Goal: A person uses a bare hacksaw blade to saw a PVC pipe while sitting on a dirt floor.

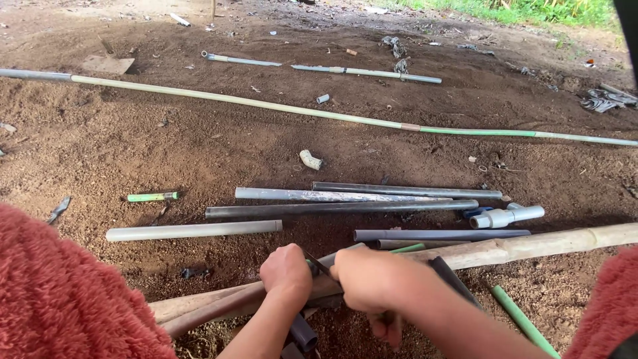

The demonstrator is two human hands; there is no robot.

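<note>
Head view: bare dirt ground [166, 153] strewn with pipes; long pale pipe [266, 105] runs across the far side, grey pipes [345, 207] lie in a cluster mid-ground, white elbow fitting [310, 159] beyond them, green stub [153, 197] at left. Wooden pole [518, 247] crosses under both hands. Left hand [287, 272] fisted on a short grey pipe [302, 332], knuckles up. Right hand [372, 279] closed round a thin dark blade [318, 264], wrist bent down. Red fuzzy sleeves [60, 292] at both edges.
</note>
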